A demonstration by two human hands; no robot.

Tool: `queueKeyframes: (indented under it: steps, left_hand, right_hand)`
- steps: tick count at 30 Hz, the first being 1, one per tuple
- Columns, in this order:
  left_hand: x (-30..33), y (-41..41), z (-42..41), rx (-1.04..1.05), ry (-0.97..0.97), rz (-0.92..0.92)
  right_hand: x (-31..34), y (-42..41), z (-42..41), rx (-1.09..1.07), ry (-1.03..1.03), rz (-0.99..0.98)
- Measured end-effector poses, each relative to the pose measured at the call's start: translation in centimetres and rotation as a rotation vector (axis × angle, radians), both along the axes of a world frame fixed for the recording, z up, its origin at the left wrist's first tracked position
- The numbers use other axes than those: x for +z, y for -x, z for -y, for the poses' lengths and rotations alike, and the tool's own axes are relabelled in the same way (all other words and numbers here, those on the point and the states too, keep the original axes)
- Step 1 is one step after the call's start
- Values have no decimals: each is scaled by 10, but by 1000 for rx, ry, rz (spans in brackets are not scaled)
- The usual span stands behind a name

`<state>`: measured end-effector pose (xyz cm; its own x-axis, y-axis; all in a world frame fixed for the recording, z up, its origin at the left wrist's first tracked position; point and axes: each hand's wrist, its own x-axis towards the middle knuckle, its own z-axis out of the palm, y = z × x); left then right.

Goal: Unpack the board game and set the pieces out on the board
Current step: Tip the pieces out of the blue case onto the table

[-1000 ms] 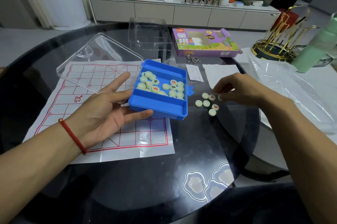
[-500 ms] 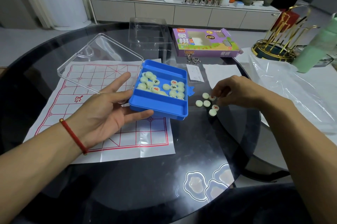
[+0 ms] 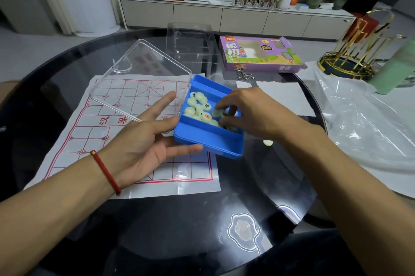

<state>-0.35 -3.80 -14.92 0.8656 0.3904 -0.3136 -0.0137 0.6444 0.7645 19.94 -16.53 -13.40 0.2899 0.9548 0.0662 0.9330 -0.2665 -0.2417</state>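
Fingers of right hand (image 3: pixel 249 116) pinch pieces (image 3: pixel 202 109) inside blue tray (image 3: pixel 208 143); left hand (image 3: pixel 146 141), grip open, steadies it.

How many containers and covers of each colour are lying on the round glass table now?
Blue: 1, the piece tray
Clear: 2, the lid and the case
Purple: 1, the game box
Total: 4
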Motion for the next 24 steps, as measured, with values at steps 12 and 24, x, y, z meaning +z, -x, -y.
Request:
queueKeyframes:
  steps: [12,24]
  left_hand:
    - [2,1,-1,-33,-10,4]
    - [2,1,1,-44,1,-11]
  right_hand:
    - [3,3,-15,25,-59,-70]
    - [6,6,-11,78,-30,-27]
